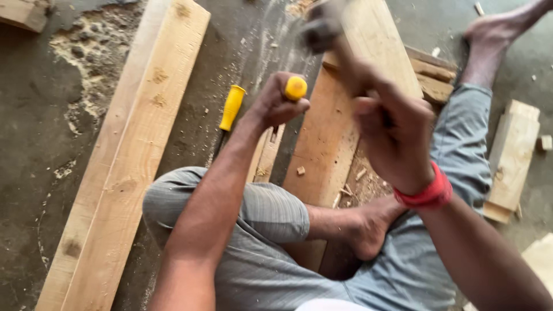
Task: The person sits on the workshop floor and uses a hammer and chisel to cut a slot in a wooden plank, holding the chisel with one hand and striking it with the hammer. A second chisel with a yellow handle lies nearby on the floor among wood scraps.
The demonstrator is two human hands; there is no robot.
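The left hand [275,105] is closed tight around a chisel with a yellow handle [295,88]; only the rounded yellow butt shows above the fist, over the near end of a pale plank [328,132]. The right hand [391,135] is wrapped shut on a hammer [322,29], its dark head blurred. A 2nd yellow-handled tool [232,107] lies on the concrete floor [34,144] between that plank and a long board [132,150] at the left. Sawdust and wood offcuts [510,161] are scattered about.
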